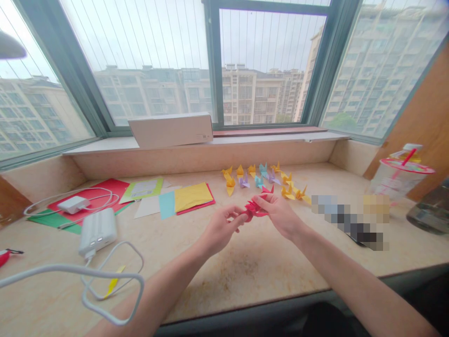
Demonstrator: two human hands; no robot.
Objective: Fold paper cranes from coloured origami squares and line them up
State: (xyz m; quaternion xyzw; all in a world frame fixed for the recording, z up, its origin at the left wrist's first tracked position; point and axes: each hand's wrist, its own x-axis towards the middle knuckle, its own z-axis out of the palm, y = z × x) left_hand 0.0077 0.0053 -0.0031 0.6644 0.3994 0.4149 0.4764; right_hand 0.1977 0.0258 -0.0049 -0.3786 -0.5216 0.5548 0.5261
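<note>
A red folded-paper crane (249, 209) is held up over the middle of the counter, its shape partly covered by fingers. My left hand (224, 224) pinches its left side between thumb and fingers. On the other side, my right hand (278, 213) grips it with the thumb on top. A red paper point (268, 189) shows just behind my right hand; whether it belongs to the held piece I cannot tell. Several finished paper cranes stand beyond my hands, among them a yellow crane (229, 182), a purple crane (243, 181) and a blue crane (259, 181).
Left of my hands lies a yellow paper stack (192, 196) beside a light-blue sheet (166, 205). Further left are a white power bank (98, 231), a charger (73, 204) and looping cables. A lidded cup (394, 180) stands at right, near a blurred-out object (351, 222).
</note>
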